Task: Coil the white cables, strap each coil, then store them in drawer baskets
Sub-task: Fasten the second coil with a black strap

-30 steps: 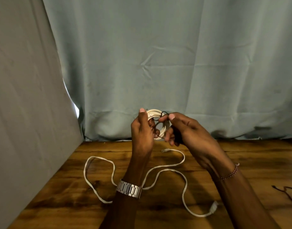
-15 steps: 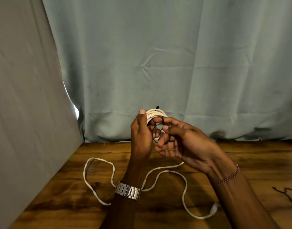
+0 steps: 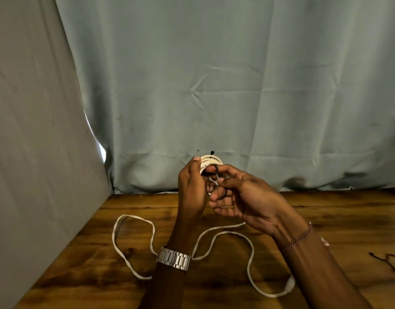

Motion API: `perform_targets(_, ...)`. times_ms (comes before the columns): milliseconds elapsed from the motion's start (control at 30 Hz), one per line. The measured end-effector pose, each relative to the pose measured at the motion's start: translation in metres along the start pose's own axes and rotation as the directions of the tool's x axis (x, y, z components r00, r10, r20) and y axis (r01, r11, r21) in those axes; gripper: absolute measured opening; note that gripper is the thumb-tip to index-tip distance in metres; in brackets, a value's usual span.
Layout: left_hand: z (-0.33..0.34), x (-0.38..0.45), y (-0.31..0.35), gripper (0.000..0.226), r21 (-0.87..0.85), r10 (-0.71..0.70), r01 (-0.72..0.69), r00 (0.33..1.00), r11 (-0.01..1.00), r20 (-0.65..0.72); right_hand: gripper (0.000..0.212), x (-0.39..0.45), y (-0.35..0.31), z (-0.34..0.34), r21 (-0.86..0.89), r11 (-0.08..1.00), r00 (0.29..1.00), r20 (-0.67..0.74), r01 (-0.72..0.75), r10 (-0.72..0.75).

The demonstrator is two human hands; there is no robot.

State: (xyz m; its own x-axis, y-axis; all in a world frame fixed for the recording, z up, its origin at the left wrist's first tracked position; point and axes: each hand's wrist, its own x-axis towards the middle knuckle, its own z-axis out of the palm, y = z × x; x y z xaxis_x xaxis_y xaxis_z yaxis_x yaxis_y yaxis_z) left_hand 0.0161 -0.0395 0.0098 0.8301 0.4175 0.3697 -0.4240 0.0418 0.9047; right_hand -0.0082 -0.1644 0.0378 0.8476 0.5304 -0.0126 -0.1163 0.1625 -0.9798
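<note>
My left hand [image 3: 192, 188] grips a small coil of white cable [image 3: 211, 162], held up above the table's far edge. A thin black strap [image 3: 215, 172] loops around the coil, with a short end sticking up above it. My right hand [image 3: 241, 197] pinches this strap between thumb and fingers, just right of the coil. Most of the coil is hidden behind both hands. A second white cable [image 3: 250, 253] lies loose and uncoiled on the wooden table [image 3: 337, 219], snaking under my forearms, with its connector [image 3: 290, 285] at the near right.
Another thin black strap [image 3: 388, 260] lies at the table's right edge. A pale green curtain [image 3: 236, 85] hangs close behind the table and a grey cloth wall [image 3: 35, 152] closes off the left side.
My right hand has dropped slightly and turned palm-up, drawing the black strap around the coil. My left hand has kept the coil in the same place.
</note>
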Motion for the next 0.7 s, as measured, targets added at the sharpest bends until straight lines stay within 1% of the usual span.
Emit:
perform_targets(133,-0.001,0.0,-0.001,0.043,0.045,-0.019,0.019,1.0,0.999,-0.01,0.029,0.002,0.002,0.001,-0.039,0.999,0.999,-0.031,-0.009,0.008)
perform_targets(267,-0.002,0.0,-0.003,0.044,0.127,-0.038,0.042,0.999,0.991,-0.034,0.03,0.004,0.005,0.001,-0.067,0.997,0.999,-0.045,-0.027,0.024)
perform_targets(433,0.0,-0.001,-0.005,0.041,0.172,0.014,-0.004,0.998,0.985,-0.06,0.028,0.004,0.006,0.002,-0.11,0.994,0.999,-0.042,-0.019,0.014)
perform_targets(533,0.001,0.002,-0.012,0.036,0.153,0.037,-0.031,0.999,0.988,-0.038,0.024,0.001,0.004,0.001,-0.182,0.983,0.999,-0.043,0.004,-0.012)
perform_targets(600,0.001,0.001,-0.014,0.036,0.136,0.035,-0.033,0.999,0.99,-0.01,0.026,-0.002,0.002,-0.001,-0.245,0.969,0.998,-0.049,0.022,-0.035)
perform_targets(700,0.001,0.001,-0.017,0.037,0.066,0.03,-0.031,1.0,0.997,0.009,0.028,-0.007,-0.001,-0.003,-0.312,0.949,0.996,-0.061,0.042,-0.065)
